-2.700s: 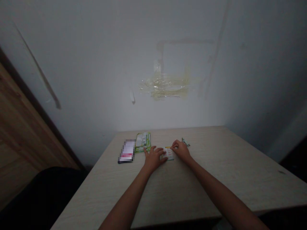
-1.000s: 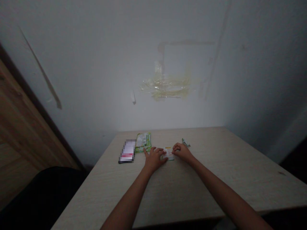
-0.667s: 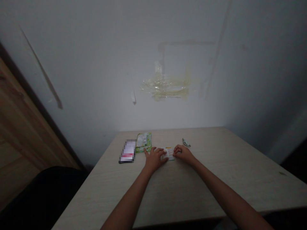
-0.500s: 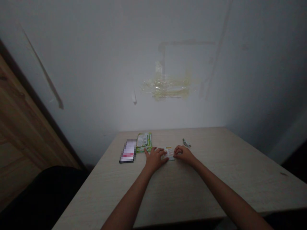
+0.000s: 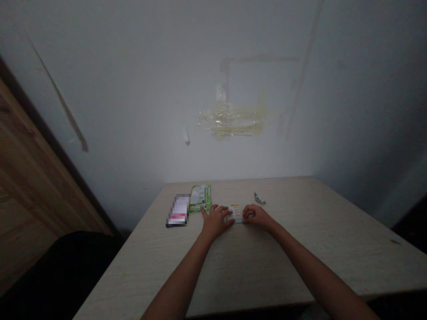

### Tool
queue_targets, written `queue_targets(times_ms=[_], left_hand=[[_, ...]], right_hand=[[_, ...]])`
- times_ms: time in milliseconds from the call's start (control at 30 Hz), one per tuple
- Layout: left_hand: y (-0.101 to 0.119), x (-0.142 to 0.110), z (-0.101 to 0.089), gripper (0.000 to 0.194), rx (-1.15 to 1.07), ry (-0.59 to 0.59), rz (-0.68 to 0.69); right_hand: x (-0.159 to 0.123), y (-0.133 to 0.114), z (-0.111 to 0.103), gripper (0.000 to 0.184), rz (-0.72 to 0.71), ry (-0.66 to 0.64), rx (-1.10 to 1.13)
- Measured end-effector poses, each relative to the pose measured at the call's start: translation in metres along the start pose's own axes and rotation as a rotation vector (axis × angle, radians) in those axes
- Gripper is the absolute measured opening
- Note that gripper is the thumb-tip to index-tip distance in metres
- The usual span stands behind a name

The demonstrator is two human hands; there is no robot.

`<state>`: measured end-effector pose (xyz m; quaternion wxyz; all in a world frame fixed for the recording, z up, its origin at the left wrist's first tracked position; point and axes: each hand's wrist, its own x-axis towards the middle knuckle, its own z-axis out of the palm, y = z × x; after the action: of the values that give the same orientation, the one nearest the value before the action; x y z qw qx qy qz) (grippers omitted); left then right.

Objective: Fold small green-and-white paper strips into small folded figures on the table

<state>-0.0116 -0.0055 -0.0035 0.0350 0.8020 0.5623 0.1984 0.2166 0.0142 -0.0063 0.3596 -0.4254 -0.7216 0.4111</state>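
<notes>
A small flat white printed sheet or packet (image 5: 237, 214) with coloured markings lies on the table in front of me. Spread across its left side, my left hand (image 5: 214, 222) presses it with thumb and fingertips. The outer finger of that hand reaches the near edge of a stack of green-and-white packets (image 5: 200, 195). My right hand (image 5: 257, 217) has its fingers curled together at the sheet's right edge. What those fingertips pinch, if anything, is too small to make out.
A phone (image 5: 178, 211) with a blurred screen lies left of the packets. Behind my right hand is a small crumpled green-and-white scrap (image 5: 259, 198). The pale table (image 5: 300, 240) meets a taped, marked wall (image 5: 140, 111) at the back. A dark rounded shape (image 5: 66, 266) stands at left.
My right hand has shifted slightly to the right along the sheet's edge, its fingers still curled. My left hand and the sheet have stayed in place.
</notes>
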Motion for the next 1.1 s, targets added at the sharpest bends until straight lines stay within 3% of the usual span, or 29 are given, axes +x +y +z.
queue_targets(times_ms=[300, 767, 1100], left_hand=[[0.000, -0.003, -0.002, 0.034, -0.005, 0.017, 0.035], [0.000, -0.003, -0.006, 0.036, -0.004, -0.007, 0.031], [0.001, -0.003, -0.006, 0.036, 0.005, -0.021, 0.021]], right_hand=[[0.004, 0.012, -0.001, 0.028, -0.002, 0.073, 0.175], [0.010, 0.016, 0.007, 0.016, -0.082, 0.222, -0.195], [0.025, 0.013, 0.008, 0.012, -0.074, 0.254, -0.220]])
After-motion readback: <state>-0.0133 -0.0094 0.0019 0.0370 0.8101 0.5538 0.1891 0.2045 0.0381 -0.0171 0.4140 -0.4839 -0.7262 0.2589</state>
